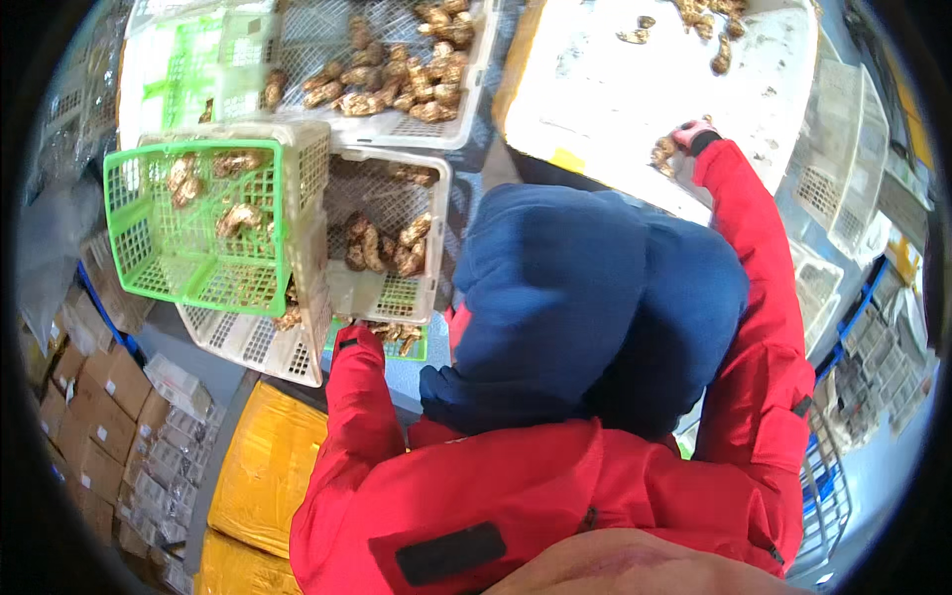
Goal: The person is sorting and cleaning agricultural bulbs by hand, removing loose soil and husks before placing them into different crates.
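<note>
I have the right hand [697,133] at the near edge of the white work surface [615,99]. Its fingers are bent beside a brown mushroom-like clump [663,156]; I cannot tell the finger gap, or whether the clump is gripped or only touched. The clump lies on the white surface, left of the hand.

I cannot make out the left hand beyond the left red sleeve [362,392], so its finger opening and any hold cannot be told. The sleeve ends beside a low green tray [424,344], which contains similar brown pieces.

Left of the blue trousers [565,288], I register a lower pale crate [437,238] and an upper pale crate [482,79], both containing brown pieces. A green-rimmed basket [282,228] stands left of the lower crate.
</note>
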